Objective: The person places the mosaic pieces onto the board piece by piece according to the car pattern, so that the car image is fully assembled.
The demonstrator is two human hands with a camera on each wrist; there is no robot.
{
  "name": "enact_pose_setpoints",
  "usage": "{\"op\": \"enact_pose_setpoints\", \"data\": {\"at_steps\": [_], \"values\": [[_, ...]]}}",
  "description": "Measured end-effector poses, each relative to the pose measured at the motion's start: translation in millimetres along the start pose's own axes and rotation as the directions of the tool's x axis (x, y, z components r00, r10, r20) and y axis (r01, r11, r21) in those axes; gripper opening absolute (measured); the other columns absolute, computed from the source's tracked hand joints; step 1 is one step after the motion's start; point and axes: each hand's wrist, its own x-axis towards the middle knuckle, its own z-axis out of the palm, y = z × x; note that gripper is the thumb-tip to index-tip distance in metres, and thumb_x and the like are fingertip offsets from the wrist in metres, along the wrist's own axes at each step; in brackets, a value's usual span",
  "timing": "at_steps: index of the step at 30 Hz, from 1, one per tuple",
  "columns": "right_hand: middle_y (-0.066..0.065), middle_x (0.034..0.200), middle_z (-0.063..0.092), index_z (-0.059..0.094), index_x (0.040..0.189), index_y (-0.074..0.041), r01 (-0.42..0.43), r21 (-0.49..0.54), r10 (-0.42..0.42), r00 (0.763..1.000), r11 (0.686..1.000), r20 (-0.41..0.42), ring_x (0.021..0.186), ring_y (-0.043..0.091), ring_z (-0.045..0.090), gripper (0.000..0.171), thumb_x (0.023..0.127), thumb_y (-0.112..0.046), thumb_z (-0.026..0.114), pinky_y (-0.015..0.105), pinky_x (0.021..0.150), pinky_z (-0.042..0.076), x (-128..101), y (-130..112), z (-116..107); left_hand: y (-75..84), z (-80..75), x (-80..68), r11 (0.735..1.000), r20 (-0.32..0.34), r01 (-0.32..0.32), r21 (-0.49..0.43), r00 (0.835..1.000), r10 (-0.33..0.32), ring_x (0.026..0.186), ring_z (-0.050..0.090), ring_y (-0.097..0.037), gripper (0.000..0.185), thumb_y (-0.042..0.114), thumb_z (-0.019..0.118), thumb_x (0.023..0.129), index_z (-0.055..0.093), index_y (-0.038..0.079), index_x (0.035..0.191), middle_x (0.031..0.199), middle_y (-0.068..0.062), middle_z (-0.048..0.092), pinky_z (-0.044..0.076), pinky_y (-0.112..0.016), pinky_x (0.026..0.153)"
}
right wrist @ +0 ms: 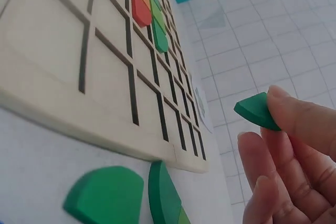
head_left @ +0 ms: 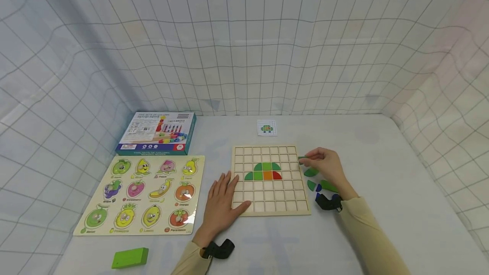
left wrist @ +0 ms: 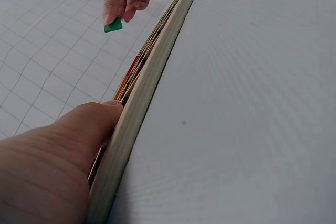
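A wooden grid board (head_left: 269, 198) lies on the table with green, orange and red pieces set in its upper middle cells. My left hand (head_left: 221, 205) rests over the board's left edge with its fingers straight; in the left wrist view its thumb (left wrist: 100, 116) lies along the frame. Beyond the board's right side, my right hand (head_left: 324, 164) pinches a dark green quarter-circle piece (right wrist: 257, 110) between thumb and fingers, raised above the table. Below that hand lie loose green pieces (head_left: 311, 172) and small blue pieces (head_left: 318, 188), partly hidden by the wrist camera.
A small pattern card (head_left: 267, 127) lies behind the board. To the left are a fruit puzzle board (head_left: 153, 194), a boxed toy set (head_left: 156, 133) and a green block (head_left: 130, 258). Grid-patterned cloth walls (head_left: 259, 46) enclose the table.
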Motion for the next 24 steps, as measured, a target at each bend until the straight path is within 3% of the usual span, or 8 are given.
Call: {"op": "enact_pose_setpoints", "data": {"at_steps": [8,13,24], "values": [[0.008,0.092,0.069,0.07,0.099,-0.001,0.034,0.007,-0.034,0.998,0.999,0.057,0.079,0.025,0.065,0.026,0.084,-0.021,0.074,0.032,0.065,0.054,0,-5,12,-0.9,0.9,0.9,1.0,-0.018,-0.007,0.005,1.0,0.008,0.139,0.019,-0.035,0.08,0.053,0.063,0.083,0.041,0.005,0.143,0.15,-0.018,0.03,0.012,-0.05,0.111],[0.005,0.09,0.069,0.071,0.098,-0.002,0.119,-0.077,-0.111,0.988,0.99,0.105,0.077,0.019,0.063,0.021,0.085,-0.018,0.073,0.029,0.064,0.052,1,-4,20,-0.2,0.8,1.0,1.0,-0.014,-0.007,-0.001,1.0,0.007,0.139,0.019,-0.035,0.08,0.054,0.062,0.084,0.041,0.005,0.143,0.15,-0.018,0.03,0.012,-0.05,0.11],[-0.001,0.08,0.068,0.071,0.088,-0.007,0.178,-0.153,-0.144,0.967,0.972,0.209,0.07,0.015,0.063,0.009,0.081,-0.011,0.076,0.028,0.062,0.051,0,-10,36,0.4,0.7,0.3,1.0,-0.003,-0.004,0.004,1.0,0.004,0.14,0.019,-0.034,0.079,0.054,0.062,0.084,0.041,0.006,0.143,0.15,-0.017,0.03,0.012,-0.05,0.111]]}}
